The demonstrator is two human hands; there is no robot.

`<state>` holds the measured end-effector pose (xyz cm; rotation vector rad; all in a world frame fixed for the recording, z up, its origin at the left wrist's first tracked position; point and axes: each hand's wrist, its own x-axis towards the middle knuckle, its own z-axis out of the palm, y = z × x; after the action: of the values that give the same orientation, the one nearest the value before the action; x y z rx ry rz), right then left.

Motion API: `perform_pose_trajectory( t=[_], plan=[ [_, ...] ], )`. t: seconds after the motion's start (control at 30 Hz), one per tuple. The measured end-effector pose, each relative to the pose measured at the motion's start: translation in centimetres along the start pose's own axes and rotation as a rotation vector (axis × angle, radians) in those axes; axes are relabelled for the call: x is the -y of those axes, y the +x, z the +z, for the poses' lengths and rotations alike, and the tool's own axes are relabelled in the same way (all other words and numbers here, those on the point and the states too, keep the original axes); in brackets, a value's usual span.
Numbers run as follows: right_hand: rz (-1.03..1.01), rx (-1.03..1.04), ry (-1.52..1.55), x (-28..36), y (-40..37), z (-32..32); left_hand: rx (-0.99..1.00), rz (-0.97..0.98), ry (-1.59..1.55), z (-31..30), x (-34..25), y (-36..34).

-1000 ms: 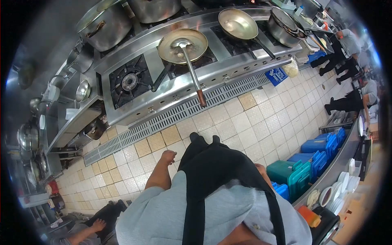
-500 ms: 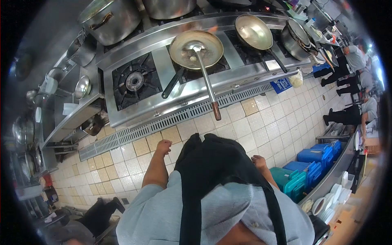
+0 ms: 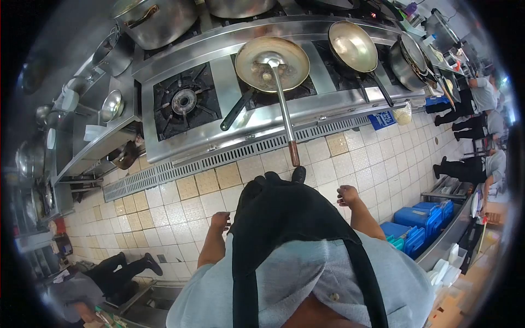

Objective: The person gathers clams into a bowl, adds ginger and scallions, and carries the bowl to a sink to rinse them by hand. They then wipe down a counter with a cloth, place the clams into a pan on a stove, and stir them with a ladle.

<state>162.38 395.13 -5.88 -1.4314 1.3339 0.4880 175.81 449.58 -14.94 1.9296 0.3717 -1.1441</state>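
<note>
My left hand (image 3: 220,221) hangs beside the black apron (image 3: 284,218), fingers loosely bent and nothing seen in it. On the other side my right hand (image 3: 346,196) is held out over the tiled floor, its fingers slightly apart and nothing in them. Ahead of both hands, a wide pan (image 3: 251,74) sits on the middle burner with its black handle towards me. A long-handled ladle (image 3: 282,98) rests in this pan, its wooden grip sticking out past the stove's front edge. Neither hand touches the pan or the ladle.
The stove (image 3: 224,90) has a bare burner (image 3: 184,101) at left and a second pan (image 3: 353,46) at right. Stockpots (image 3: 158,24) stand behind. Blue bins (image 3: 421,216) are at right. Co-workers (image 3: 481,126) stand far right; another person (image 3: 109,273) is lower left.
My view has shifted nearer the stove. My right hand has swung forward, away from my body, and my left hand has dropped back. The pan and ladle stay on the burner.
</note>
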Motion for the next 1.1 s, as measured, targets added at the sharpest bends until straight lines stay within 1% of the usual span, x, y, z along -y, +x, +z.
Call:
perform_pose_trajectory(
  t=[0.07,0.1,0.2,0.23,0.27,0.33,0.37,0.43,0.5,0.57,0.67,0.73,0.77,0.9,0.97,1.0,1.1],
  plan=[
    [-0.047,0.048,-0.003,2.2,0.1,0.2,0.011,0.105,0.155,0.8,0.2,0.0],
    [-0.059,0.063,-0.001,3.5,-0.6,0.5,0.018,-0.005,0.061,1.1,-0.7,-0.4],
    [-0.096,0.102,0.016,4.7,-0.8,1.0,0.015,0.009,0.018,1.0,-1.4,1.0],
    [-0.096,0.096,0.007,4.9,-1.1,1.1,-0.064,-0.190,-0.345,1.2,-3.1,0.4],
    [-0.093,0.096,0.007,4.6,-1.0,1.0,-0.063,-0.193,-0.344,0.8,-4.7,0.1],
    [-0.050,0.115,-0.006,3.5,-0.7,0.9,-0.111,-0.163,-0.246,0.3,-6.9,0.4],
    [-0.045,0.068,-0.012,2.7,-0.9,0.8,-0.109,-0.165,-0.246,0.1,-7.6,0.8],
    [-0.018,0.068,-0.003,0.6,-0.9,0.3,-0.111,-0.102,-0.267,-0.4,-8.6,1.5],
    [0.005,0.068,0.008,-1.5,-0.7,-0.5,-0.105,-0.098,-0.266,-0.5,-9.7,2.0],
    [0.098,0.107,-0.030,-3.3,-0.3,-1.4,-0.109,-0.094,-0.244,-0.4,-11.0,1.6],
    [0.058,0.068,-0.099,-4.4,-2.0,-1.6,-0.082,-0.117,-0.210,0.1,-11.2,1.9],
    [0.044,0.064,-0.114,-5.2,-2.1,-1.5,-0.049,-0.136,-0.196,0.5,-10.4,2.6],
    [0.021,0.065,-0.137,-5.5,-1.9,-1.4,-0.026,-0.152,-0.193,0.5,-10.0,3.0],
    [0.081,0.091,-0.021,-6.4,-1.2,-0.9,0.014,-0.139,-0.145,0.6,-10.0,2.4],
    [0.076,0.011,0.081,-5.9,-1.4,-0.2,0.004,-0.143,-0.187,0.5,-9.9,3.0],
    [0.086,-0.004,0.096,-5.2,-2.0,0.1,0.022,-0.140,-0.171,0.4,-10.2,2.9],
    [0.067,-0.068,0.078,-3.6,-2.9,0.2,-0.014,-0.144,-0.180,-0.1,-11.1,2.6]
  ],
)
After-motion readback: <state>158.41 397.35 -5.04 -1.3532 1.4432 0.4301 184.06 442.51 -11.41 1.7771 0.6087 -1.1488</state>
